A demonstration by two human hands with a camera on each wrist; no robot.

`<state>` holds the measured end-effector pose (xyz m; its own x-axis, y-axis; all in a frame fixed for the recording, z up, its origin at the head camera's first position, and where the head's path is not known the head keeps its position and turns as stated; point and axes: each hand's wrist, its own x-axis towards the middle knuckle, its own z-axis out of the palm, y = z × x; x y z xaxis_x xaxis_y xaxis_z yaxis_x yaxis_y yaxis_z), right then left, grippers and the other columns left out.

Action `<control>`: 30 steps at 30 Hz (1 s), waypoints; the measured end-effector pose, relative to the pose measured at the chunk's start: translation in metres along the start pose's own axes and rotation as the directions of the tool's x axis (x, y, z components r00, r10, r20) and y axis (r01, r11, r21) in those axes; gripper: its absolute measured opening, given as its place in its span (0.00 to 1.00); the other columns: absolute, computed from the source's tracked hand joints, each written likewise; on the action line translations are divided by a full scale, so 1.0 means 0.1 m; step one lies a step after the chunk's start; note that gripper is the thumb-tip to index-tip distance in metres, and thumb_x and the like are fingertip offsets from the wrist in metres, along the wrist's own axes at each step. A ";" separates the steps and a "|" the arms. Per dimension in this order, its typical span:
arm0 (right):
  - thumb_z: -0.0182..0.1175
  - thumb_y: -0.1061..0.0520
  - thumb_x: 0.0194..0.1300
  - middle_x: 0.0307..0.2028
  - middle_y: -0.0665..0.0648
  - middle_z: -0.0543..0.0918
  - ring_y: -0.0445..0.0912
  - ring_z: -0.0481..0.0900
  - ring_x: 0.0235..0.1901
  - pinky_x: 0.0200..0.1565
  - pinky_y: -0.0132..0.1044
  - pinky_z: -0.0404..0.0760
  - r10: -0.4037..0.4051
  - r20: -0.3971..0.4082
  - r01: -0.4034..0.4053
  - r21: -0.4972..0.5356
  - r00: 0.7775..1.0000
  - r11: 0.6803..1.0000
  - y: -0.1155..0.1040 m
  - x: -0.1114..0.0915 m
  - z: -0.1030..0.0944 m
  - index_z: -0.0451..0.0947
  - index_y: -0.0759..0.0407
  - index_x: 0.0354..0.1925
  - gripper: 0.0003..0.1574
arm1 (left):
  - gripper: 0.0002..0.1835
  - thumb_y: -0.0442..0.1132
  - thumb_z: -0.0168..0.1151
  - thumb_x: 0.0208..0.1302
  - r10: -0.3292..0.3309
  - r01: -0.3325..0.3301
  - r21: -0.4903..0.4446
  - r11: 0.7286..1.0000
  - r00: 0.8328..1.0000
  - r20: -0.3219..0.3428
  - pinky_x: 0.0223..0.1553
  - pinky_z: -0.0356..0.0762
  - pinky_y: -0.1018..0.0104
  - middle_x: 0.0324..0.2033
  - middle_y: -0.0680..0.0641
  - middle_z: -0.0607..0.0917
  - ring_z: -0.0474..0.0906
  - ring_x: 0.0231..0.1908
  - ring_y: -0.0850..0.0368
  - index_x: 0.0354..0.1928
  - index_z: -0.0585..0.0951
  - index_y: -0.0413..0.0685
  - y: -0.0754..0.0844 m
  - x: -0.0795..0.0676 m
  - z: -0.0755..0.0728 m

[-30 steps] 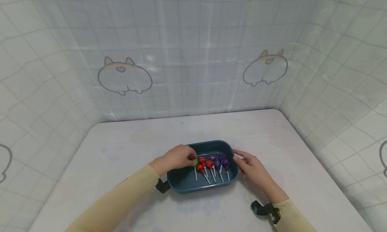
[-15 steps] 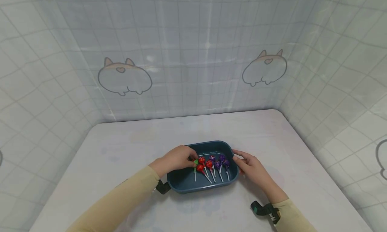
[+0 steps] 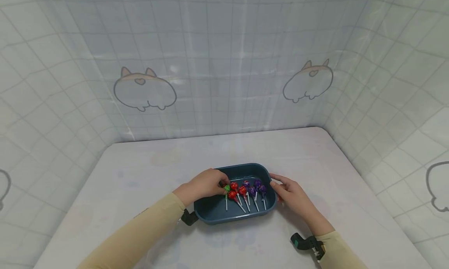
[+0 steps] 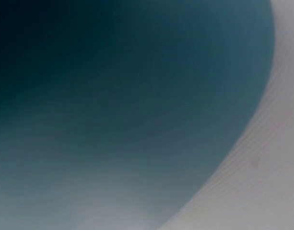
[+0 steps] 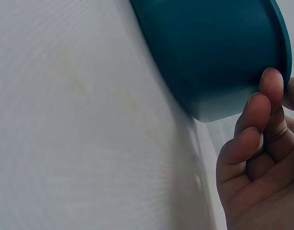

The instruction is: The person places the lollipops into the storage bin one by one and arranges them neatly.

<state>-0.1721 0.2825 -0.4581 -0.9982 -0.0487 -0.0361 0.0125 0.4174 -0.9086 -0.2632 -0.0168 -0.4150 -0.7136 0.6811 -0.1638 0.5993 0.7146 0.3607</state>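
A dark blue-green plastic tray [image 3: 235,221] stands on the table in the head view, holding lollipops in a rough row. My left hand [image 3: 207,183] reaches over its left side and pinches the head of a green lollipop [image 3: 227,188]; the fingertips are partly hidden. Beside that lie red lollipops [image 3: 242,190], then several purple lollipops [image 3: 257,183] toward the right wall, sticks pointing to the near side. With my right hand [image 3: 292,195] I grip the tray's right end. In the right wrist view the fingers [image 5: 252,110] sit against the outer wall, the thumb behind the rim.
A pale cloth covers the table [image 3: 168,156]. White grid-patterned curtains [image 3: 224,66] enclose it at the back and both sides. A black wrist mount [image 3: 308,243] sits on the right forearm, another [image 3: 189,217] under the left wrist, close by the tray.
The stick of the green lollipop has shifted slightly, and a neighbouring red lollipop's stick has swung a little to the right. Both hands and the tray stay almost in place.
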 end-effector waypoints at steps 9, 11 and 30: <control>0.57 0.38 0.71 0.19 0.55 0.78 0.51 0.73 0.20 0.21 0.36 0.70 0.010 -0.001 -0.010 -0.005 1.000 1.000 0.00 0.01 0.00 0.72 0.48 0.66 0.31 | 0.16 0.43 0.74 0.58 -0.024 0.024 -0.004 1.000 1.000 -0.001 0.43 0.81 0.66 0.42 0.55 0.86 0.81 0.39 0.65 0.48 0.86 0.52 0.01 -0.02 -0.03; 0.57 0.39 0.71 0.19 0.55 0.78 0.51 0.73 0.20 0.21 0.36 0.70 0.003 0.001 -0.003 -0.003 1.000 1.000 -0.01 0.02 0.00 0.72 0.48 0.66 0.31 | 0.16 0.43 0.74 0.58 -0.028 0.028 0.000 1.000 1.000 -0.003 0.43 0.81 0.67 0.42 0.55 0.86 0.81 0.39 0.65 0.49 0.86 0.52 0.01 -0.03 -0.04; 0.57 0.40 0.72 0.20 0.55 0.79 0.52 0.74 0.22 0.23 0.36 0.71 0.000 -0.002 0.000 -0.011 1.000 1.000 0.00 0.00 0.02 0.72 0.49 0.67 0.30 | 0.20 0.46 0.71 0.62 0.062 -0.094 -0.206 0.974 0.986 -0.153 0.49 0.78 0.61 0.50 0.58 0.84 0.79 0.49 0.62 0.56 0.84 0.53 -0.24 -0.46 -0.34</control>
<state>-0.1724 0.2808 -0.4584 -0.9983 -0.0472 -0.0355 0.0119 0.4276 -0.9039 -0.2574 -0.0709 -0.3845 -0.7217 0.6922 0.0011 0.5759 0.5997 0.5556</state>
